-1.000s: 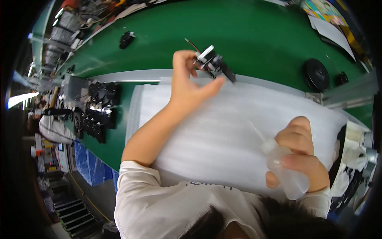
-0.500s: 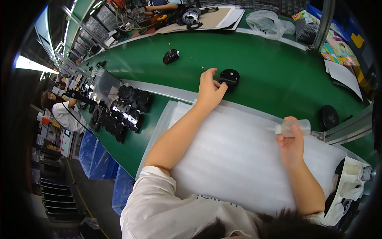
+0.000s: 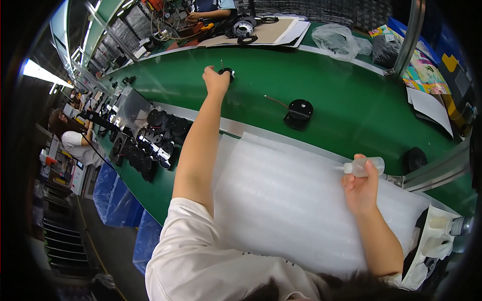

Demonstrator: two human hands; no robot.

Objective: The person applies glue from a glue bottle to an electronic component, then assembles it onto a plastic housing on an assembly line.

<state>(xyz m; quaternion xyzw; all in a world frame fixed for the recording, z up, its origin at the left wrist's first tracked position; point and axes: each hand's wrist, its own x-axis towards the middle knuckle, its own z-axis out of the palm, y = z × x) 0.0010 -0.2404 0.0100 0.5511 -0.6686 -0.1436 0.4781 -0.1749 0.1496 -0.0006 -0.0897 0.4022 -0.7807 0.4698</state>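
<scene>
My left hand reaches across the green belt to a small black round part with a thin wire sticking up. It closes around that part, and its fingers partly hide it. Nearer me and to the right, another black round part lies on the belt, its thin wire stretching out to the left. Over the white foam sheet, my right hand grips a translucent squeeze bottle. The bottle is tipped on its side, its narrow nozzle pointing left.
Black parts crowd the bench at left beside a clear plastic box. Right of the foam sheet are a metal post, a black disc and a white tray. Another person's arm is across the belt.
My left hand has left the nearer black part and moved far and left to the other one, which has shifted slightly right. My right hand still holds the squeeze bottle.
</scene>
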